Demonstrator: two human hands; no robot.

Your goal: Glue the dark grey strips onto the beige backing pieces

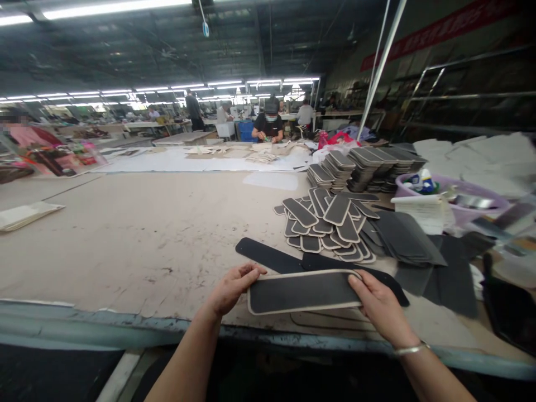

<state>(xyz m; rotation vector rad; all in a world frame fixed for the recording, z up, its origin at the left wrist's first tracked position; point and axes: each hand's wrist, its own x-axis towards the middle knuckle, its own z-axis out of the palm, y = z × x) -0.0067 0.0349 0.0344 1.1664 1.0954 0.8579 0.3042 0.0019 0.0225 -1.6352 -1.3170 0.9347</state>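
Observation:
Between my two hands is a long dark grey panel [305, 292] with rounded corners and a pale border, held over the table's front edge. My left hand [234, 286] pinches its upper left corner. At the right end, my right hand [374, 298] grips it with the thumb on top; the fingers underneath are hidden. Behind the panel lie two black strips with rounded ends, a left strip [268, 254] and a right strip [391, 283], the latter partly covered by the panel and my right hand. Beyond them is a loose heap of similar pale-edged panels [322, 220].
Neat stacks of panels [372, 162] stand behind the heap. Dark flat sheets [406, 240] and a purple basket [481, 209] are to the right. Folded pale sheets [29, 215] lie at the left of the table [125, 240]. A person [268, 125] works across the table.

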